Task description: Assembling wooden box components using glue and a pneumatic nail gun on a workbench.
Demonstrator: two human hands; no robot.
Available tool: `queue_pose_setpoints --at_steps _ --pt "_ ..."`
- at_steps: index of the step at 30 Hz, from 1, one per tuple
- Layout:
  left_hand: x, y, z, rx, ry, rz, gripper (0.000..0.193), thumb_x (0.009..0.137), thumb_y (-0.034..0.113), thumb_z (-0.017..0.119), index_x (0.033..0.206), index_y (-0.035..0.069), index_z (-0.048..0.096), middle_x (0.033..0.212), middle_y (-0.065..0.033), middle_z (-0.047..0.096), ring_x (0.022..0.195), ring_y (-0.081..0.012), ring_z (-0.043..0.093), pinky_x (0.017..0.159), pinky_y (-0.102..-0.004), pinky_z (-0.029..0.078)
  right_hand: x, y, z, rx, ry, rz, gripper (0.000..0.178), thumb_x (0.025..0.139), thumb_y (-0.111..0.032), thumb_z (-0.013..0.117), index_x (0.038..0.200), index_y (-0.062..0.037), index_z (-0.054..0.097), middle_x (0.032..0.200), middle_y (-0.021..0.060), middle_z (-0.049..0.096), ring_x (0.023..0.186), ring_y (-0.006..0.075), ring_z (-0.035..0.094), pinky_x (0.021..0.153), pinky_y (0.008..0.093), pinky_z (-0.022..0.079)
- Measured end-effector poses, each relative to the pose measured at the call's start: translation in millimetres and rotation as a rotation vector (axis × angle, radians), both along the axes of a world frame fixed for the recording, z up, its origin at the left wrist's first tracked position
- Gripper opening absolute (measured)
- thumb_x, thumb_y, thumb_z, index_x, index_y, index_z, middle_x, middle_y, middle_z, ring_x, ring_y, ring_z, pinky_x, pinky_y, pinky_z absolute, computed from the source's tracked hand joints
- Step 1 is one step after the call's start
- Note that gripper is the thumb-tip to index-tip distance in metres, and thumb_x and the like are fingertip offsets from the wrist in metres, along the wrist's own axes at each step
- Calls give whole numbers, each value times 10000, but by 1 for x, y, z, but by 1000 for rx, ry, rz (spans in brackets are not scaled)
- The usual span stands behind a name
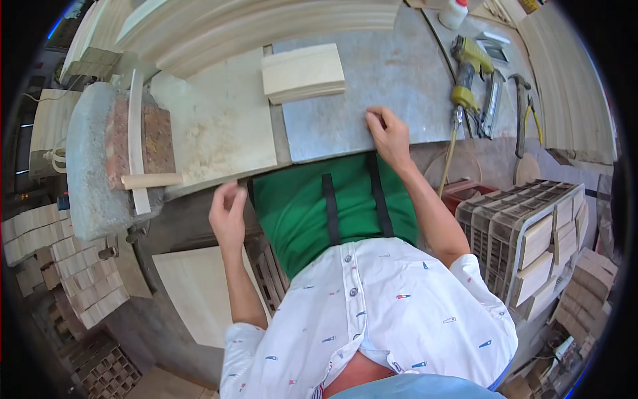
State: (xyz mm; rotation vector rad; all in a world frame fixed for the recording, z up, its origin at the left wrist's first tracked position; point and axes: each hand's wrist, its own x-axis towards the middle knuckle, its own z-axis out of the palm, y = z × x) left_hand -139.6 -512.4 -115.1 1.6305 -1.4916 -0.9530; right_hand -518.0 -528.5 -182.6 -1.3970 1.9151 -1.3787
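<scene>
My left hand (pixel 228 216) hangs just off the bench's front edge, near a light plywood sheet (pixel 229 126). Its fingers are loosely bent and slightly apart, with nothing visible in them. Over the front of a grey metal sheet (pixel 332 130) is my right hand (pixel 390 136), its fingers curled toward the thumb and no object showing. A short stack of pale wooden boards (pixel 302 70) lies between the plywood and the metal. To the left, a wooden strip (pixel 136 126) rests on a brick-topped stone block (pixel 90 159), crossed by a short wooden piece (pixel 151 180).
At the right of the bench lie a green air nail gun (pixel 469 73) with a hose, a hammer (pixel 520 113) and pliers (pixel 533 120). Long boards (pixel 286 30) are piled behind. A plastic crate (pixel 518 233) holds wood blocks at right; more stacked blocks (pixel 83 279) stand left.
</scene>
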Motion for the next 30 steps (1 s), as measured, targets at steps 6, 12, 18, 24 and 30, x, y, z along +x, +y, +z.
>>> queue_pose_setpoints --at_steps 6,12,18,24,30 --pt "-127 -64 -3 2 480 -17 536 964 63 674 1436 -46 444 1380 -187 571 1207 -225 611 1004 -331 502 -4 -26 26 32 -555 36 460 1007 -261 620 1328 68 600 1106 152 724 933 188 699 761 309 549" --pt "-183 -65 -20 98 555 -170 563 965 111 653 1440 -75 415 1449 -206 503 1286 -272 578 1044 -351 485 -3 -62 53 153 -459 33 667 1016 -424 585 1442 81 495 1279 192 665 1126 216 650 893 320 526" --pt "-202 -83 -31 175 745 -87 619 940 125 662 1461 -82 399 1484 -251 464 1418 -309 447 1126 -389 411 -1 -109 57 266 -317 51 797 951 -482 651 1455 106 464 1303 255 642 1176 285 634 969 374 502" --pt "-211 -103 -31 151 822 -117 659 934 89 666 1490 -93 362 1517 -256 416 1468 -323 378 1176 -399 354 -3 -136 58 293 -343 119 757 916 -392 701 1426 126 490 1278 264 656 1157 287 644 985 357 491" --pt "-232 -116 -27 112 847 -132 700 917 72 673 1504 -99 332 1548 -278 379 1509 -344 322 1192 -405 334 -16 -156 55 301 -347 170 683 931 -355 690 1412 101 527 1230 233 681 1093 259 654 931 331 495"
